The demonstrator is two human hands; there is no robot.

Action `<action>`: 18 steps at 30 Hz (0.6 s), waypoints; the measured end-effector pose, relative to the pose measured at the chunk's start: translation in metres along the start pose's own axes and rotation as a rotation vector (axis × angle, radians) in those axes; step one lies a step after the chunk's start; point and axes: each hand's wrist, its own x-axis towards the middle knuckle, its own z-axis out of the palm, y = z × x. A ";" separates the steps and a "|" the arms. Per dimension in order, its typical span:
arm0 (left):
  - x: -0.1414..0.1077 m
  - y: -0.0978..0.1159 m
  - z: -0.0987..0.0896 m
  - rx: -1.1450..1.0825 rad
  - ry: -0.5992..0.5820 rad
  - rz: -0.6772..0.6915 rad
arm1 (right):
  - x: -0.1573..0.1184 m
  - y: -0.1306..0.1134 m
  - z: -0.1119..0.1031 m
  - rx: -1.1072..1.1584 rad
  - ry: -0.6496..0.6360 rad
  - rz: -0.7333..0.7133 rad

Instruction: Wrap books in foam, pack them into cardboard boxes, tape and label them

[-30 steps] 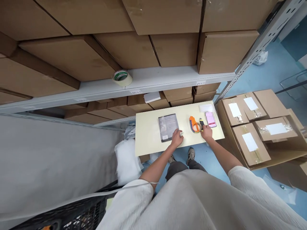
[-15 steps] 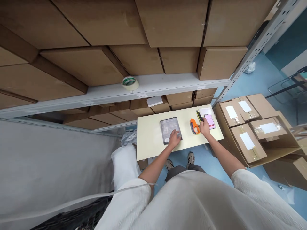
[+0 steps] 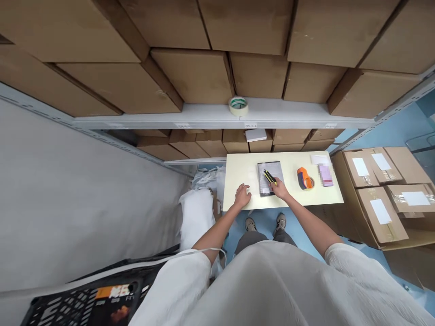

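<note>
My right hand (image 3: 280, 188) is wrapped around a black and yellow utility knife (image 3: 270, 176), held over a flat dark grey book-like packet (image 3: 264, 184). The packet lies on a cream tabletop (image 3: 238, 170). Just left of it, my left hand (image 3: 242, 195) rests near the table's front edge, fingers loosely curved and apart, with nothing in them. To the right of the packet sits an orange and dark blue tape dispenser (image 3: 305, 178). Farther right is a pink-screened phone (image 3: 325, 175), partly pixelated, with a white paper (image 3: 320, 159) behind it.
Cardboard boxes (image 3: 193, 74) fill the shelf above the table, where a tape roll (image 3: 238, 106) sits on the ledge. A large carton (image 3: 377, 235) with labelled boxes stands at the right. White wrapping material (image 3: 196, 217) and a black crate (image 3: 57, 305) are at the left.
My right hand has brought the utility knife left from beside the phone to over the packet. My left hand has come off the packet onto the tabletop at its left. The view has shifted left.
</note>
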 end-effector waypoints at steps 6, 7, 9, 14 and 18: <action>-0.002 -0.060 -0.018 -0.035 -0.021 -0.035 | 0.015 -0.017 0.057 -0.222 0.077 -0.005; -0.002 -0.067 -0.020 -0.040 -0.034 -0.029 | 0.019 -0.020 0.066 -0.259 0.082 -0.007; -0.004 -0.081 -0.022 -0.043 -0.063 -0.017 | 0.028 -0.026 0.082 -0.323 0.080 0.008; -0.009 -0.104 -0.021 -0.008 -0.122 0.039 | 0.054 -0.045 0.114 -0.444 0.063 0.044; -0.013 -0.112 -0.019 0.102 -0.183 0.102 | 0.066 -0.058 0.126 -0.543 0.044 0.063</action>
